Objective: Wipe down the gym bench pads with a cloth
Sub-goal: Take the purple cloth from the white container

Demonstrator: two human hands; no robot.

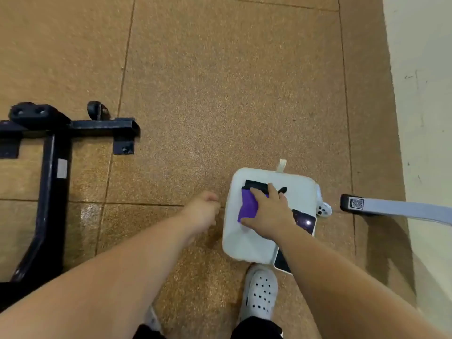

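Note:
A folded purple cloth [248,206] lies on a white bag [249,241] on the floor, partly over a black item [255,185]. My right hand [271,212] rests flat on the cloth, fingers spread over it and thumb at its near edge. My left hand [204,210] hangs above the floor just left of the bag, fingers loosely curled with nothing in them. No bench pad is in view; only a black metal bench frame [55,172] shows at the left.
A dark phone [304,222] lies on the bag's right side under my forearm. A grey bar with a QR label [381,206] reaches in from the right by the white wall [425,118]. My white perforated shoe [260,293] stands below the bag on the brown rubber floor.

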